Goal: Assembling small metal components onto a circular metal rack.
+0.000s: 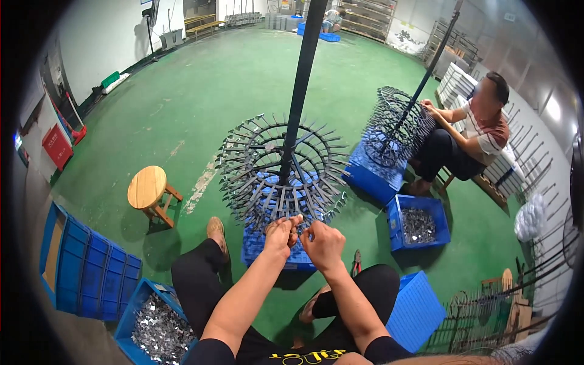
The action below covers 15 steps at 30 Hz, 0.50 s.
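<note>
A dark metal rack (277, 167) of radiating hooked spikes hangs on a black pole (302, 73) in front of me, over a blue crate (258, 243). My left hand (281, 232) and my right hand (322, 243) are both up at the rack's near lower edge, fingers pinched close together around the spike tips. Whatever small piece sits between the fingers is too small to make out. My knees in black trousers flank the crate.
A blue crate of small silver metal parts (155, 331) lies at my lower left beside stacked blue crates (85, 267). A round wooden stool (147, 188) stands left. A seated person (471, 131) works at a second rack (395, 128); another crate of parts (418, 224) sits right.
</note>
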### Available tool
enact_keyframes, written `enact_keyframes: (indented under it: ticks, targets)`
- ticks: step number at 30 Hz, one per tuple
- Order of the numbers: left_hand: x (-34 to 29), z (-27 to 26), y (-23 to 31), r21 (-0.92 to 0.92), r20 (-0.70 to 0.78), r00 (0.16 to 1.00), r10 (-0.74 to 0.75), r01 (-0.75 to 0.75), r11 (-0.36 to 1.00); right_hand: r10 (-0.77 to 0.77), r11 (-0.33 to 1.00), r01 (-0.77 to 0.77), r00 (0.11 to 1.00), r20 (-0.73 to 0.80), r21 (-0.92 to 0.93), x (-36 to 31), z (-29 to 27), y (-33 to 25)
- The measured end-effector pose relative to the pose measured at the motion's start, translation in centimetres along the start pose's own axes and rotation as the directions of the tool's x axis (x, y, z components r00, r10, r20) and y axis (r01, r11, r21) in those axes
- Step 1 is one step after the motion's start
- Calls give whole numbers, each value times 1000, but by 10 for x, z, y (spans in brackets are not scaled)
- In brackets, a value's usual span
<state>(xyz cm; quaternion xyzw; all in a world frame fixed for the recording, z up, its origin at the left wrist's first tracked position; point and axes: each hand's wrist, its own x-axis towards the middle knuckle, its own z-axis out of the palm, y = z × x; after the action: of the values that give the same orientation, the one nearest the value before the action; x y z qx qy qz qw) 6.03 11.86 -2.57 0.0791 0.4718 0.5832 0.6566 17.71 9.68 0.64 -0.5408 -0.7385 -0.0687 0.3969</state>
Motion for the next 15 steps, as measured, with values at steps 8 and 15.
enact_keyframes:
  ticks: [8, 15]
  targets:
    - [-35, 7, 6, 50, 144, 984, -101, 95, 994, 66, 991, -71, 997, 49, 112, -10, -22, 23]
    - [-47, -103, -41, -90, 586, 728, -357, 496, 863, 175, 944, -177, 984, 32, 278, -34, -58, 49]
